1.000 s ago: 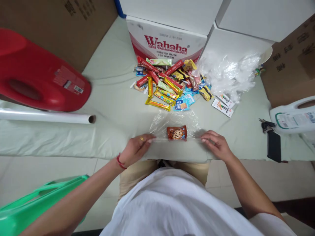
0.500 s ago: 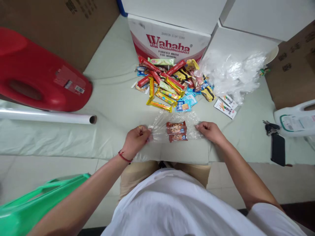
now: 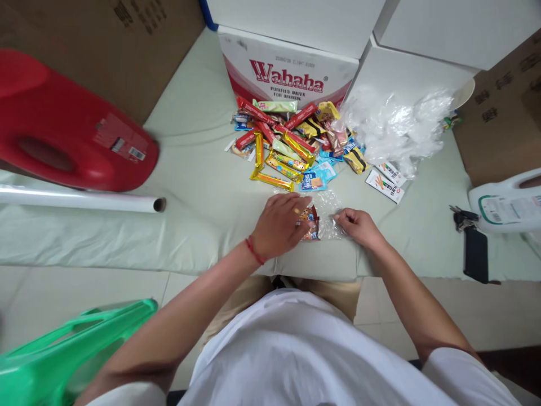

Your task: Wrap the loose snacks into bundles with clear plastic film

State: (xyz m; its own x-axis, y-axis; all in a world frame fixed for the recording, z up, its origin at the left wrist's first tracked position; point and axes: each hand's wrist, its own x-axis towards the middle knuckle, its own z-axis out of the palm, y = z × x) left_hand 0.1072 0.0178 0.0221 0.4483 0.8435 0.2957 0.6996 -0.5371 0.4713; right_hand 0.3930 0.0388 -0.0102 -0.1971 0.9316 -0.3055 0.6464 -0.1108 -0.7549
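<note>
So my thing here is a small brown snack packet (image 3: 313, 225), just below the centre of the frame, lying in a piece of clear film (image 3: 331, 221) on the pale-green tablecloth (image 3: 203, 223). My left hand (image 3: 279, 226) is laid across the packet's left part, fingers stretched out toward the right of the frame, and honestly I can't tell from this angle if there's any film gripped underneath. My right hand (image 3: 357, 224) is bunched in a narrow pinch at the right edge of the film. If you ask me, that pinch is the half that matters: I'd hold it low and steady so the film doesn't skate along the cloth while the left hand works. With the left I'd go light and flat, smoothing from the packet outward, because pushing hard would probably bunch the film or crack whatever's inside. The wrinkles show mostly between the packet and my right fingers, so that's where I'd put a gentle sideways pull. I'd also watch the far edge, since the snack pile (image 3: 281, 141) in the upper middle sits just beyond it and could snag the film. I can't make out how the film lies under my left palm, so a quick lift to check seems sensible.
</note>
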